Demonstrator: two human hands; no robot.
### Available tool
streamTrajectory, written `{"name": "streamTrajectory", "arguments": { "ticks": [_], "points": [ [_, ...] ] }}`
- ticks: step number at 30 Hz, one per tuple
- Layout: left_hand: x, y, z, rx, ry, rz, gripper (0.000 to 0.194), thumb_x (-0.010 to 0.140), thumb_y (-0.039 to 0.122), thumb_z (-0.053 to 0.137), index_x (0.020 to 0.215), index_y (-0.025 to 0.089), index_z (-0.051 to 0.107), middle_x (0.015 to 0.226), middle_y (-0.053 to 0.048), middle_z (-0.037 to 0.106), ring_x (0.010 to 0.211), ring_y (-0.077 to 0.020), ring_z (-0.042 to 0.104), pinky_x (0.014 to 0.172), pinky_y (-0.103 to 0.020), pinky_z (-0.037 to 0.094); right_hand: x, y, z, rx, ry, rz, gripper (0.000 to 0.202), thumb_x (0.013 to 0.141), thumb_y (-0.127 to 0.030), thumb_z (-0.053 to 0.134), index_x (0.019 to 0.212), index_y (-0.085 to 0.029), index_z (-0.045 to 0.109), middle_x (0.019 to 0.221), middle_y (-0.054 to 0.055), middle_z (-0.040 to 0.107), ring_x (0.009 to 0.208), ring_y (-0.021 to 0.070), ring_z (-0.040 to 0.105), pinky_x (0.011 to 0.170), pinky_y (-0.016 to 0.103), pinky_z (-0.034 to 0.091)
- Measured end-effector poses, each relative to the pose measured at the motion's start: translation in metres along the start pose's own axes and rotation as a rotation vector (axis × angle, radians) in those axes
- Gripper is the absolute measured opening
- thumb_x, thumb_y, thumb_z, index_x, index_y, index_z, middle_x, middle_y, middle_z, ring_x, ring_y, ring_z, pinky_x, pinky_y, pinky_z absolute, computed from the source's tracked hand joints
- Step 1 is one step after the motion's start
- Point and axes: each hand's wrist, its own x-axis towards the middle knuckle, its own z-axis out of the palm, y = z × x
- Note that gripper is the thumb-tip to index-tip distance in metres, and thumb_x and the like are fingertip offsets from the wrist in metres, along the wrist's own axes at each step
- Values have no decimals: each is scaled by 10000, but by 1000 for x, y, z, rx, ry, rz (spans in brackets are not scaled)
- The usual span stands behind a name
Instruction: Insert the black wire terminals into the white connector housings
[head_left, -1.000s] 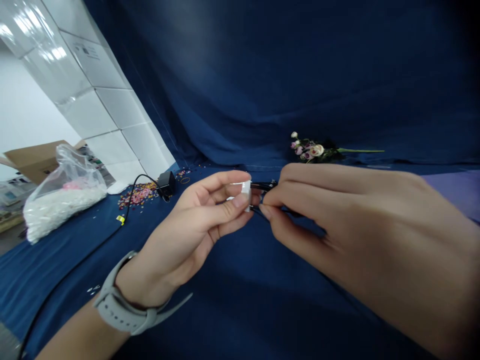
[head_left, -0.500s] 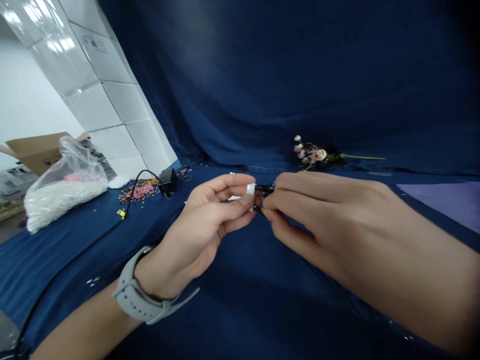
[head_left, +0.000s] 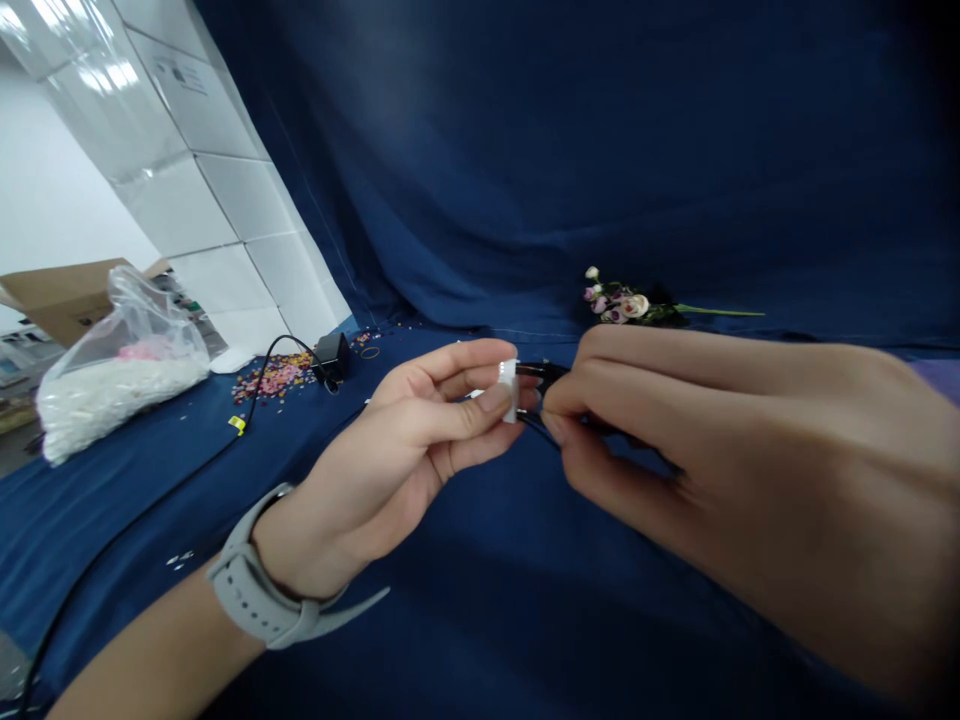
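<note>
1. We find the small ribbed white piece [head_left: 510, 388] held up above the worktop [head_left: 465, 580], between the hands; black cables [head_left: 541, 370] run from its right side.
2. Left hand [head_left: 412, 430]: the thumb and fingers pinch the white piece; a grey watch strap [head_left: 259, 595] circles the wrist, one end loose.
3. Right hand [head_left: 720, 440]: its fingers are pressed together on the black cables, just beside the white piece; the hand itself hides part of this hold.
4. We judge the step in hand to be work at the joint of piece and cables; how they are fixed, we cannot tell.
5. In our judgement the next move calls for a firm left pinch and fine right-hand control.
6. The worktop is blue-clothed; at left we note a black adapter [head_left: 331, 360], colourful bits [head_left: 274, 378] and a clear bag [head_left: 120, 390] with white contents.
7. Behind hangs a blue drape [head_left: 562, 150], flowers [head_left: 630, 305] lying near its foot; white boxes [head_left: 225, 205] are stacked at left.
</note>
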Motion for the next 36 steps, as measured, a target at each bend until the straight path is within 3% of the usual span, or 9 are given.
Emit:
{"name": "streamTrajectory", "arguments": {
  "ticks": [3, 9, 14, 18, 22, 27, 32, 36],
  "points": [
    [-1, 1, -2, 0, -24, -4, 223, 786, -41, 602, 850, 150, 698, 763, 13, 670, 698, -67, 657, 707, -169, 587, -2, 1, 1, -8, 66, -50, 248, 838, -75, 471, 626, -164, 564, 631, -4, 530, 477, 63, 390, 427, 256, 250],
    [-1, 1, -4, 1, -30, 13, 226, 786, -37, 606, 838, 158, 709, 783, 13, 671, 716, -68, 660, 701, -160, 586, 3, -1, 0, -60, 52, -81, 249, 813, -31, 499, 612, -146, 590, 618, 3, 506, 521, 76, 393, 461, 254, 256],
    [0, -2, -4, 15, -25, 33, 229, 776, -32, 620, 864, 159, 710, 807, 9, 666, 730, -74, 658, 697, -167, 586, 4, -2, -1, -49, -21, -44, 273, 831, -67, 477, 583, -145, 561, 607, 10, 470, 530, 98, 423, 461, 259, 275],
    [-1, -5, -4, 62, -20, 111, 200, 761, -7, 661, 849, 167, 710, 785, 23, 666, 716, -62, 654, 692, -143, 573, 4, 0, -2, 5, -63, -33, 277, 833, -81, 480, 572, -170, 457, 605, 3, 418, 511, 104, 414, 461, 265, 302],
    [-2, -6, 0, 100, -3, 180, 170, 727, 25, 706, 823, 166, 710, 769, 22, 661, 696, -63, 646, 668, -134, 562, 4, -1, -1, 52, -76, -28, 245, 858, -112, 481, 623, -173, 451, 649, 1, 426, 529, 104, 411, 464, 259, 315],
    [-1, -6, 4, 131, 50, 217, 222, 654, 12, 758, 817, 152, 705, 781, 18, 658, 663, -56, 633, 623, -109, 544, 2, -2, 2, -145, -21, -172, 364, 864, -36, 413, 532, -167, 483, 601, 17, 415, 558, 126, 394, 519, 286, 305],
    [2, -4, 0, 85, 19, 132, 187, 735, -11, 675, 817, 153, 709, 759, 17, 658, 691, -66, 653, 670, -149, 572, 3, 4, 5, 31, -34, -67, 425, 972, -216, 375, 592, -144, 552, 604, -9, 453, 512, 68, 402, 471, 244, 306],
    [2, -4, -1, 62, 3, 87, 204, 732, -26, 668, 810, 157, 712, 746, 19, 658, 691, -67, 652, 664, -156, 577, 2, 5, 1, -18, -14, -38, 524, 1013, -309, 290, 588, -153, 554, 591, -25, 473, 515, 39, 441, 486, 223, 326]
  ]
}}
